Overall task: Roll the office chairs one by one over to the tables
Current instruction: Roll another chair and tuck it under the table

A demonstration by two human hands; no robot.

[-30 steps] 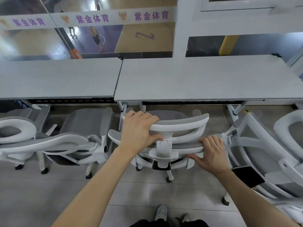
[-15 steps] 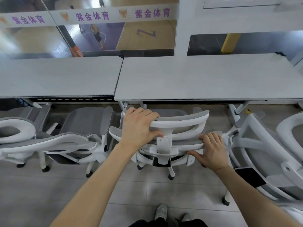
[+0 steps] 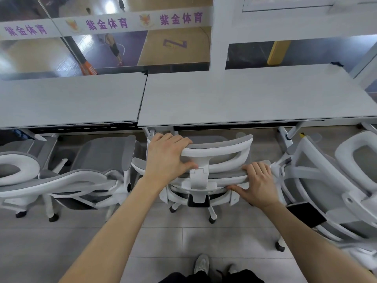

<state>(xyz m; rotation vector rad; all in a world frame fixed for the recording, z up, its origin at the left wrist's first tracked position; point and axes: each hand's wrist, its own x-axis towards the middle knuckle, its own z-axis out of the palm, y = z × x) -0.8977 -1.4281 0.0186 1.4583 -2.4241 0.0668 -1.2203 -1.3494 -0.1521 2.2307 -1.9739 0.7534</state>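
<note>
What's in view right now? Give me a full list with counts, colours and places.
tables: two, grey tops, side by side along the glass wall.
office chairs: four, white frames with grey mesh; one centre at the right table, two left, one far right.
glass wall: white band with purple lettering, sports court below.
yellow post: one, behind the right table.
floor: grey tiles.
shoes: pale, bottom centre.
left hand: grip on the centre chair's headrest.
right hand: grip on its backrest top; dark band on the forearm.

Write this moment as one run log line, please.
left hand grips headrest | right hand grips chair back | chair at table
</note>
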